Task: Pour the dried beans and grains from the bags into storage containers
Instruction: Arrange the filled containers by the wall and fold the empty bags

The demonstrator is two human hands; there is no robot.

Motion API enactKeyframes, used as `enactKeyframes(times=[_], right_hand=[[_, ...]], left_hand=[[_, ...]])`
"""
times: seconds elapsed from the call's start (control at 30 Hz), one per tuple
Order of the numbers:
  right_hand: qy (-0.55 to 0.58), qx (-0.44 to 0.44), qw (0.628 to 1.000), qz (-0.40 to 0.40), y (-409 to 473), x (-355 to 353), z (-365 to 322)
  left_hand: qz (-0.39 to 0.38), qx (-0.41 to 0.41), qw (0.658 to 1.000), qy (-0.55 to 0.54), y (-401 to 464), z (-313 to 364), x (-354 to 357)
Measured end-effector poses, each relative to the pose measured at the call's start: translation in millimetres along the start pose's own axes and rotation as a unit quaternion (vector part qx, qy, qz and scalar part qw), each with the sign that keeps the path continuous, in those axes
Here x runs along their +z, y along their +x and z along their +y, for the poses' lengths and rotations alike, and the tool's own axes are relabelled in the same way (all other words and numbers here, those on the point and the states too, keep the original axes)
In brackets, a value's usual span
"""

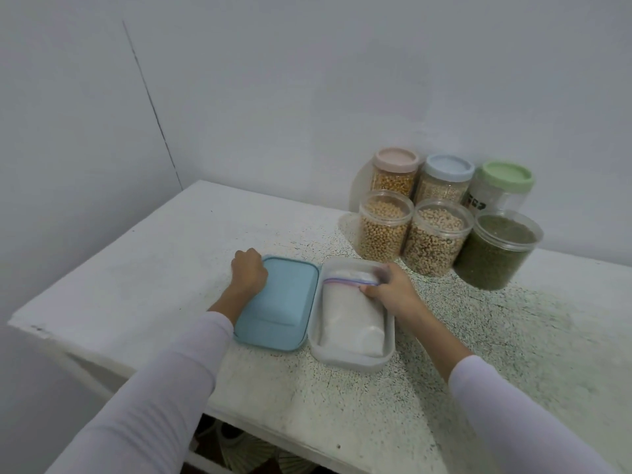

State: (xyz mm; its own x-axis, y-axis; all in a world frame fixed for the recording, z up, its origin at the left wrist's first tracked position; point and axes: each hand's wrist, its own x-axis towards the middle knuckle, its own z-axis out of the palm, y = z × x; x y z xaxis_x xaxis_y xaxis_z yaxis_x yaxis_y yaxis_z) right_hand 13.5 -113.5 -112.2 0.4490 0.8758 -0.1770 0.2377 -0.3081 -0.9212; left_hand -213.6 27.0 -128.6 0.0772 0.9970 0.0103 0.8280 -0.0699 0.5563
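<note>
Jar label (476,203) unreadable. Right hand (393,293) gripping bag (352,319) in tub (355,362), bag lying at 7 o'clock. Left hand (249,271) curling on lid (280,302) edge.

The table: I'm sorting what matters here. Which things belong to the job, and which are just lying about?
In use: zip bag gripped by right hand; clear container holding it; blue lid under left hand.
Lying about: six jars, three open, three lidded.
</note>
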Motion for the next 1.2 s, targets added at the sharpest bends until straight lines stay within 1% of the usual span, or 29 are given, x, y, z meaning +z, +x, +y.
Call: enactKeyframes(times=[0.1,0.17,0.27,0.33,0.43,0.5,0.57,0.67,0.73,0.8,0.87,0.9,0.97,1.07,1.1,1.13,1.2], right_hand=[[-0.002,-0.005,1.0,-0.003,2.0,0.3,-2.1],[-0.01,-0.01,1.0,0.001,3.4,-0.1,-3.0],[-0.011,-0.009,1.0,-0.002,4.9,0.3,-2.9],[-0.004,-0.007,1.0,-0.004,4.9,0.8,-3.7],[0.004,-0.006,1.0,-0.006,6.0,0.4,-4.8],[0.004,-0.002,1.0,0.0,6.2,0.7,-5.2],[-0.014,-0.004,1.0,0.019,5.2,3.0,-6.8],[-0.031,-0.023,0.999,0.035,10.6,4.8,-2.3],[0.003,-0.028,0.999,0.032,9.8,4.5,-3.9],[0.051,-0.027,0.998,0.021,7.0,4.1,-5.9],[0.106,-0.045,0.993,0.024,5.6,4.0,-4.9],[0.133,-0.051,0.989,0.027,4.5,4.2,-4.4],[0.219,-0.027,0.975,0.028,3.8,1.1,-1.9],[0.359,0.033,0.933,0.003,6.8,-6.9,4.6],[0.375,0.05,0.926,-0.001,6.1,-8.8,5.6],[0.372,0.056,0.926,-0.001,7.0,-10.3,7.3],[0.336,0.05,0.94,-0.018,6.6,-12.1,7.9]], left_hand=[[0.049,-0.028,0.993,-0.104,10.0,8.8,-15.4],[0.078,-0.022,0.98,-0.183,12.2,24.7,-33.2],[0.092,0.037,0.957,-0.272,6.6,47.6,-55.0],[0.106,0.061,0.94,-0.318,-0.1,58.6,-64.0],[0.14,0.09,0.918,-0.361,-4.4,69.8,-73.6],[0.135,0.114,0.908,-0.38,-11.9,76.5,-78.1],[0.103,0.146,0.9,-0.396,-26.0,82.3,-77.7],[0.007,0.185,0.889,-0.419,-47.8,86.9,-68.7],[-0.052,0.207,0.888,-0.407,-59.4,85.8,-63.7],[-0.124,0.232,0.875,-0.407,-71.4,81.5,-60.0],[-0.175,0.265,0.876,-0.363,-80.5,73.3,-54.0],[-0.193,0.278,0.875,-0.346,-83.1,67.8,-48.9],[-0.223,0.271,0.868,-0.352,-86.2,56.4,-38.2],[-0.25,0.256,0.861,-0.36,-90.4,45.3,-28.5],[-0.261,0.265,0.857,-0.356,-91.3,42.5,-26.8],[-0.269,0.276,0.855,-0.347,-92.0,40.5,-26.1],[-0.281,0.286,0.857,-0.322,-92.5,39.1,-25.3]])
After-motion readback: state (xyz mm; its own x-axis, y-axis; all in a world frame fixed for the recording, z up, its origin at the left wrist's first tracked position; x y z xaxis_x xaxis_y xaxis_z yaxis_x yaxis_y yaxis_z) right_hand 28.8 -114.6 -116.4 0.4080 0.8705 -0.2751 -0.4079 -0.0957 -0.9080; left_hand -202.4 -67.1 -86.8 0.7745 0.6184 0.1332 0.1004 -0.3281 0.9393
